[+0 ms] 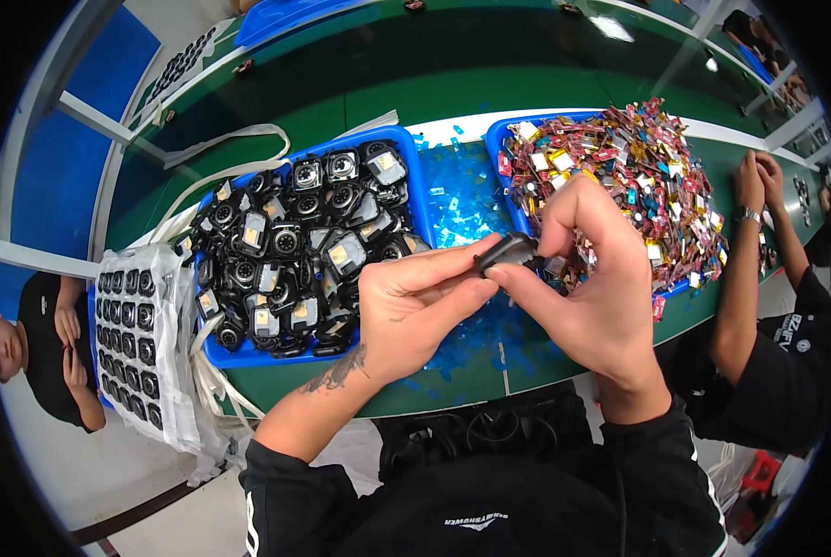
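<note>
Between my hands, above the table's near edge, is a small black smartwatch housing, tilted and partly hidden by my fingers. My left hand is closed on its left end with thumb and fingertips. From the right, my right hand pinches the same piece, its index finger bent over the top. A blue bin to the left is heaped with similar black watch housings, some with a pale square patch. Another blue bin to the right overflows with small red, yellow and white strip-like parts.
Blue film scraps litter the green table between the bins. At the left edge, a tray in white plastic holds rows of black parts. One person is at far left; another person's arms reach in at right.
</note>
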The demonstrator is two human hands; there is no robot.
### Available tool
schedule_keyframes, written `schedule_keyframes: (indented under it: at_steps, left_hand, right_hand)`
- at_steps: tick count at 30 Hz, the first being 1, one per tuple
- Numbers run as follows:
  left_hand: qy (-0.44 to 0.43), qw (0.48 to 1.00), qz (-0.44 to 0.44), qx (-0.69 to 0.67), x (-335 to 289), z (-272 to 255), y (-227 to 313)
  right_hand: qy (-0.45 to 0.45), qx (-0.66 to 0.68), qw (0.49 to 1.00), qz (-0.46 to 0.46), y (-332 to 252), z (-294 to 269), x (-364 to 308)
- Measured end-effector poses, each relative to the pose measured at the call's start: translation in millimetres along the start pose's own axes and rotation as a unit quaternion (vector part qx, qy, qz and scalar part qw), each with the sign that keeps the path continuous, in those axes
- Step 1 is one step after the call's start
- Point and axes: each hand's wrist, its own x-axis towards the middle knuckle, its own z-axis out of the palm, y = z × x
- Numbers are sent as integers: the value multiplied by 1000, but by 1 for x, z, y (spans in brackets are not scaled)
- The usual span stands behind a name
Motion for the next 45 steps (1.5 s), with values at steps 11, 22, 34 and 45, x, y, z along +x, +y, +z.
schedule_keyframes:
  at_steps: [11, 22, 34, 45]
  left_hand:
    - [90, 988, -27, -120, 4, 6, -1]
    - [103, 986, -76, -105, 11, 8, 17]
    - [30, 933, 195, 302, 8, 5, 17]
    - [3, 970, 81, 231, 5, 3, 17]
  right_hand:
    - [26, 138, 990, 32, 20, 14, 8]
    - [50, 202, 970, 124, 10, 8, -16]
    - [-22, 398, 894, 204, 16, -2, -20]
    - [-79, 335, 929, 133, 21, -11, -15]
